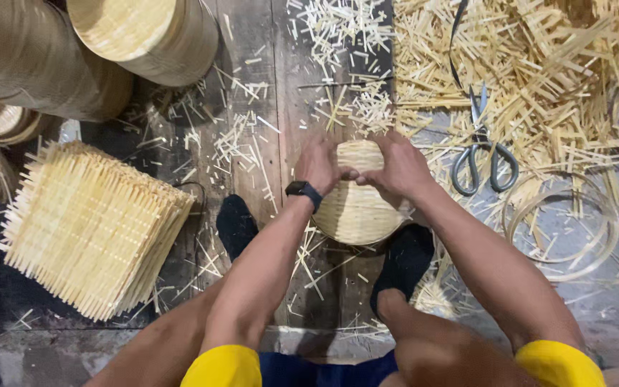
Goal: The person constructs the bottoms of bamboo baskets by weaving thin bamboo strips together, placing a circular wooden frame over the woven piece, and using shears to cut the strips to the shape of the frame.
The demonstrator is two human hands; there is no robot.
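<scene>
A round woven bamboo basket (356, 208) stands on edge on the floor between my feet in dark socks. My left hand (318, 163), with a black watch on the wrist, grips its top rim from the left. My right hand (397, 166) grips the same rim from the right, thumbs close together over the weave. Both hands are closed on the basket.
A stack of square woven bamboo mats (91, 226) lies at the left. Stacked round baskets (145, 32) fill the upper left. Scissors (483, 154) lie to the right among a heap of bamboo offcuts (539, 72). Thin bamboo hoops (564, 222) lie at the right.
</scene>
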